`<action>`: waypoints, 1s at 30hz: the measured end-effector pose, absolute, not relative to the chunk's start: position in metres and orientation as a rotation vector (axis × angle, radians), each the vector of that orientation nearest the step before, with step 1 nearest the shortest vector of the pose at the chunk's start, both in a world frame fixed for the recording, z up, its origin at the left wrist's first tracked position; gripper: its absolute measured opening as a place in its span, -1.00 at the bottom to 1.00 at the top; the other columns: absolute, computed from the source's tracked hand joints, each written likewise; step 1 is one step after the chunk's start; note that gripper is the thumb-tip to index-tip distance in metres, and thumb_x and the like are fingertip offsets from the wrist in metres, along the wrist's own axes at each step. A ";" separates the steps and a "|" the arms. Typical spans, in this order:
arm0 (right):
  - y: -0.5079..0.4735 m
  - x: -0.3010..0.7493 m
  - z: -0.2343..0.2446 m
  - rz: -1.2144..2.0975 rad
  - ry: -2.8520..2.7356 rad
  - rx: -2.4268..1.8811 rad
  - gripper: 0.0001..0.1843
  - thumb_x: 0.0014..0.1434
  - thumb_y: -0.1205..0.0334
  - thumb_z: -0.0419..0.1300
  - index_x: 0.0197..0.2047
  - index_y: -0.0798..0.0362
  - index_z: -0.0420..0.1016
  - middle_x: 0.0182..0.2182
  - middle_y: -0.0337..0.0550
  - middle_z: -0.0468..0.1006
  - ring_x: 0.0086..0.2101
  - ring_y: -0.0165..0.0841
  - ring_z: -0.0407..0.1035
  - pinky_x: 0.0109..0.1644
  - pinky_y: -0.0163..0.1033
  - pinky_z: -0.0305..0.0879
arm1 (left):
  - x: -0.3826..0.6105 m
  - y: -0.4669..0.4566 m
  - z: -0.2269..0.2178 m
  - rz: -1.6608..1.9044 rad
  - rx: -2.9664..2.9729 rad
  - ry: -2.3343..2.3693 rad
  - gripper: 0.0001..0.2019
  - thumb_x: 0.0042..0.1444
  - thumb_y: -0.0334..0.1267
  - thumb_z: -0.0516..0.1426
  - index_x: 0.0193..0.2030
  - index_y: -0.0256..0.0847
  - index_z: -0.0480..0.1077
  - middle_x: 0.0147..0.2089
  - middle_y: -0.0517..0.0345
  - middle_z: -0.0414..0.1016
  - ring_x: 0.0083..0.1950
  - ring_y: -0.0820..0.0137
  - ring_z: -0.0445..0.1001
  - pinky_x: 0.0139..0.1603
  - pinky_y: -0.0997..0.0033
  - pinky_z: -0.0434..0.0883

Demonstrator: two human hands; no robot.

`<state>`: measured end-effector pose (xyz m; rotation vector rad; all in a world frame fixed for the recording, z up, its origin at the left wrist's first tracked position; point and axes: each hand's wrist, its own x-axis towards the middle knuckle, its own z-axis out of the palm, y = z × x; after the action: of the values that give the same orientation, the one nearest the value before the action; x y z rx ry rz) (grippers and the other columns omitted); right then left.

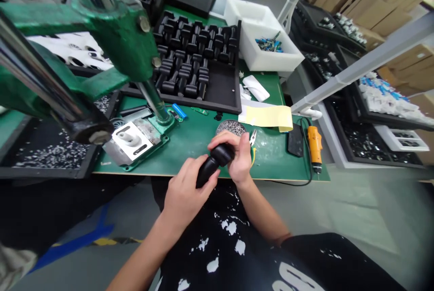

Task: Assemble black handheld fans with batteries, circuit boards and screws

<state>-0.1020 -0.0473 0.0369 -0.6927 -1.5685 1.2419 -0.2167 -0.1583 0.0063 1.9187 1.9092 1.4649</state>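
Observation:
Both my hands hold one black handle-shaped plastic part (213,166) at the near edge of the green mat (193,141). My left hand (186,191) wraps round its lower end. My right hand (237,157) closes over its upper, rounded end. Just beyond my hands sits a small round dish of tiny metal pieces (231,127), with small pliers (252,137) beside it. A black tray (224,94) further back holds several rows of the same black parts (193,55).
A green hand press (101,37) looms at the left over a white fixture (130,139). An orange electric screwdriver (314,144) lies at the mat's right. A white bin (267,51), yellow paper (271,116), black trays of small parts and cardboard boxes surround the bench.

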 end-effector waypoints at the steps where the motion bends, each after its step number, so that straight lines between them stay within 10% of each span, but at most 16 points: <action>1: -0.045 -0.104 0.035 1.233 -1.534 -0.682 -0.18 0.57 -0.15 -0.25 -0.39 0.00 0.69 -0.45 -0.09 0.61 -0.36 -0.29 0.47 -0.18 -0.09 0.34 | -0.215 -0.157 0.005 1.472 1.951 1.906 -0.65 0.36 -0.18 0.30 0.21 -0.19 0.41 -0.11 0.07 0.66 -0.16 0.31 0.69 -0.22 0.41 0.57; 8: -0.028 -0.109 0.016 1.361 -1.521 -0.845 -0.22 0.54 -0.19 -0.07 -0.53 0.06 0.63 -0.54 -0.11 0.56 -0.43 -0.34 0.44 -0.22 -0.17 0.32 | -0.204 -0.151 -0.013 1.360 1.733 1.893 -0.69 0.37 -0.18 0.26 0.18 -0.17 0.42 -0.08 0.05 0.63 -0.09 0.23 0.68 -0.09 0.31 0.61; 16: -0.036 -0.096 0.009 1.745 -1.343 -0.720 -0.21 0.52 -0.38 -0.20 0.03 -0.03 0.71 -0.11 -0.06 0.73 -0.02 -0.21 0.61 0.12 -0.08 0.48 | -0.214 -0.159 -0.017 1.441 1.386 1.853 -0.64 0.32 -0.14 0.30 0.19 -0.12 0.44 0.00 0.04 0.59 -0.01 0.22 0.63 0.06 0.23 0.57; 22: -0.042 -0.080 0.018 1.503 -1.784 -0.491 -0.42 0.45 -0.22 0.18 0.37 -0.13 0.50 0.16 -0.02 0.61 0.13 -0.16 0.51 0.24 0.04 0.44 | -0.210 -0.164 -0.033 1.682 1.262 1.623 -0.53 0.31 -0.15 0.32 0.30 -0.11 0.34 0.10 -0.03 0.55 0.04 0.23 0.61 0.05 0.25 0.56; 30: -0.059 -0.078 0.034 1.100 -1.953 -0.298 -0.37 0.31 -0.21 0.38 0.33 -0.14 0.52 0.05 -0.04 0.58 0.10 -0.15 0.43 0.29 0.11 0.38 | -0.204 -0.161 -0.028 1.887 1.155 1.139 -0.34 0.35 0.36 0.07 0.36 -0.06 0.31 0.14 -0.11 0.49 0.09 0.05 0.60 0.05 -0.01 0.61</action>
<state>-0.0777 -0.0590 0.0342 -0.2983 -1.9534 1.0995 -0.2035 -0.1607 -0.0283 1.1549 1.1389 1.8869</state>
